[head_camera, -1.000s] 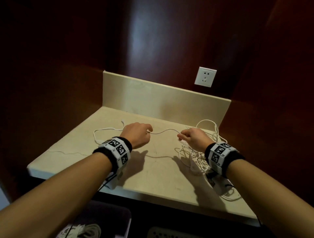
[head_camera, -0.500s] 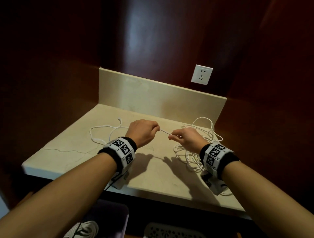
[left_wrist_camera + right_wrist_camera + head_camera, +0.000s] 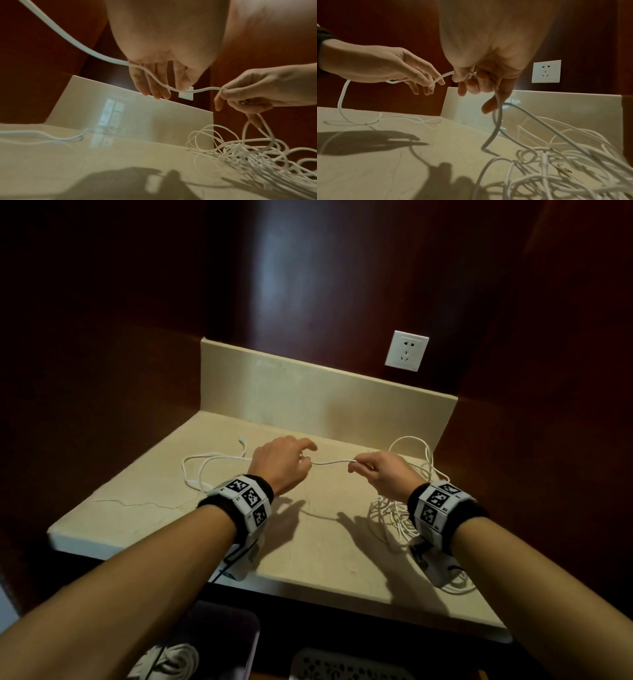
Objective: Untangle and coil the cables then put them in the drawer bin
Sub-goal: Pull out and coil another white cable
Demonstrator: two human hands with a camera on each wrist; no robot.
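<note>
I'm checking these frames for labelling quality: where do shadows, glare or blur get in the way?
Head view: dim overall, hard shadows of both hands on the countertop, walls nearly black. Left wrist view: a window reflection glares on the backsplash; the cable tangle smears toward the lower right corner. Right wrist view: the wall socket is sharp, the nearest cables blurred, and the right hand looks stretched by the wide lens.

My arms bare to wrists, no sleeves. Black wristband (image 3: pixel 236 501) on my left wrist, wrapped by white band of square black-and-white markers. Same black wristband (image 3: pixel 448 508) on right. White camera box (image 3: pixel 245 559) under left wrist, thin black cable trailing.
</note>
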